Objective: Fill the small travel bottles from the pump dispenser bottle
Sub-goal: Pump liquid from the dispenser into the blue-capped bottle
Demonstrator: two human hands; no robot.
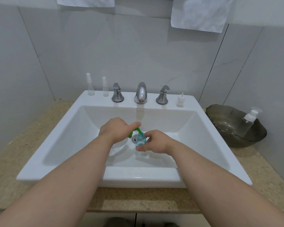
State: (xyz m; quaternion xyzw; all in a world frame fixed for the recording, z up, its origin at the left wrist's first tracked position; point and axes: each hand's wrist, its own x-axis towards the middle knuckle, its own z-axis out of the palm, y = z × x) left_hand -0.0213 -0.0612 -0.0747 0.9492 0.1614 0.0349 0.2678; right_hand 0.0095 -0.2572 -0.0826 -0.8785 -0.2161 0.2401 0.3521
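Note:
Over the basin of the white sink (154,177), my left hand (115,130) grips the green pump head (135,130) of a clear dispenser bottle (119,145), whose body shows below my wrist. The green spout points into the mouth of a small clear travel bottle (141,139) holding blue-green liquid. My right hand (154,141) pinches that small bottle and holds it upright just above the drain. Two empty small spray bottles (90,85) (105,87) stand on the sink's back left ledge. A loose white spray cap (180,100) stands on the back right ledge.
A chrome faucet (141,93) with two handles (117,93) (162,95) sits at the back of the sink. A smoky glass bowl (223,115) on the speckled counter at the right holds a clear bottle with a white pump (250,118). White towels (202,12) hang above.

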